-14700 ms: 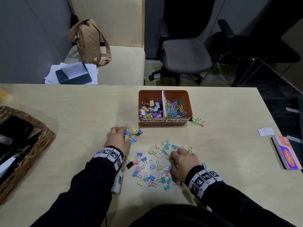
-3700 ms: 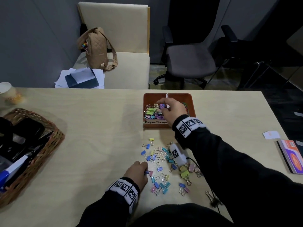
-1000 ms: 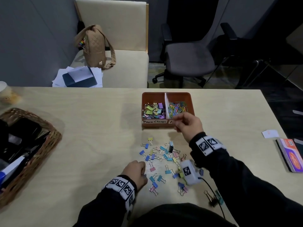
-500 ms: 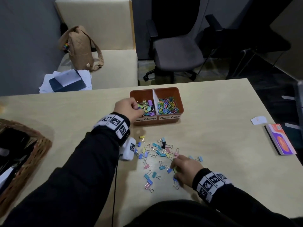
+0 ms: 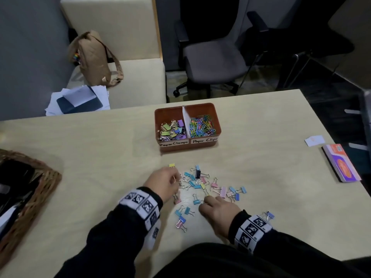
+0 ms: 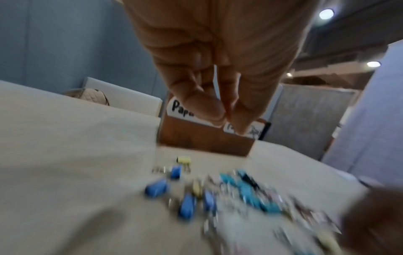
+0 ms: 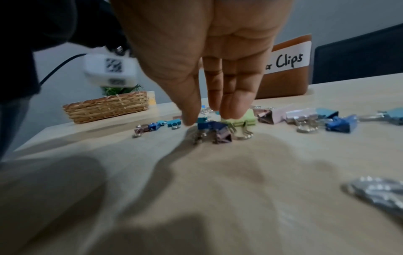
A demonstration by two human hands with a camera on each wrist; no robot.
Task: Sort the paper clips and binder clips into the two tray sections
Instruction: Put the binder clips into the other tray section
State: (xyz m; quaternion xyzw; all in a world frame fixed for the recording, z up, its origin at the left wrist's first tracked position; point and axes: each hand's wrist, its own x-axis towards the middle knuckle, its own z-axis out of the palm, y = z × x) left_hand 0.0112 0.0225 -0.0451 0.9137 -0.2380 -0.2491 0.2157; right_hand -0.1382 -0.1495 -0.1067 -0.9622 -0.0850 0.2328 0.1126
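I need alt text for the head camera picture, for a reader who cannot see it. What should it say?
Two hands, left hand and right hand, reach into colourful binder clips scattered on a light wooden table. Behind them stands a brown two-section tray, binder clips on its left side and paper clips on its right.

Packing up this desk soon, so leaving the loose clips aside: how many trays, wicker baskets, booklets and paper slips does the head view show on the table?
Tray: 1
Wicker basket: 1
Booklet: 1
Paper slip: 1
Total: 4
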